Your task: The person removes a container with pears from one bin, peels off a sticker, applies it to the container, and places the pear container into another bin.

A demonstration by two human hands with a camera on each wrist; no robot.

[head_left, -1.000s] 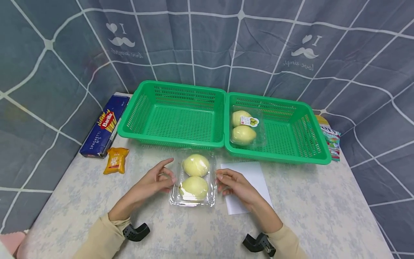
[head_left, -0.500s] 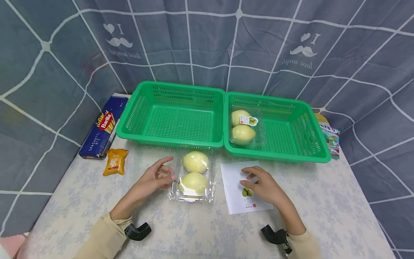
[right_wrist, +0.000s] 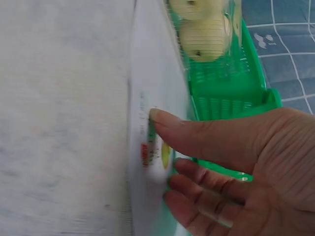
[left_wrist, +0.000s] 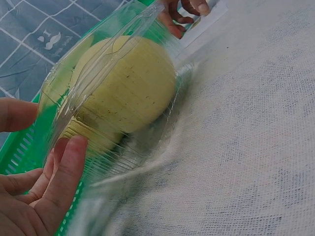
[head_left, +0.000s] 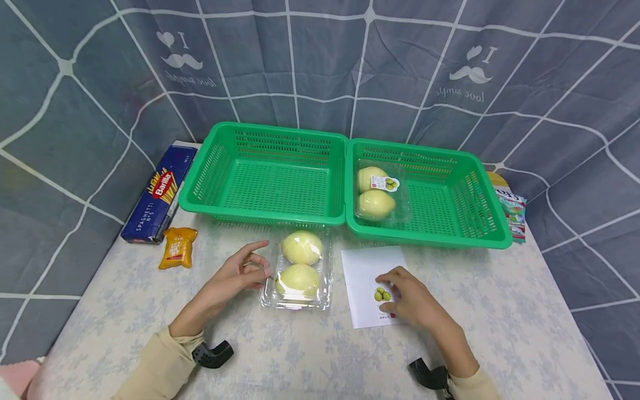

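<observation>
Two pale yellow oval fruits (head_left: 298,280) lie in a clear plastic clamshell box (head_left: 295,304) on the table. Left of this box is my left hand (head_left: 234,282), fingers loosely bent. In the left wrist view its thumb (left_wrist: 69,164) lies against or very close to the box's side. To the right of the box lies a white sheet (head_left: 361,286) bearing a printed label (head_left: 382,294) with green fruits on it. My right hand (head_left: 414,300) is over the sheet, thumb and fingers apart around the label. In the right wrist view the thumb tip (right_wrist: 160,118) is at the label's edge.
Two green baskets stand behind: the left basket (head_left: 262,214) and the right basket (head_left: 435,238), which holds a labelled box of fruits (head_left: 376,205). A spaghetti box (head_left: 159,194) and an orange packet (head_left: 178,248) are at the left, another packet (head_left: 512,214) at the far right.
My right hand has left the right side of the box and moved right, over the sheet. The printed label has come into view. My left hand has stayed beside the box.
</observation>
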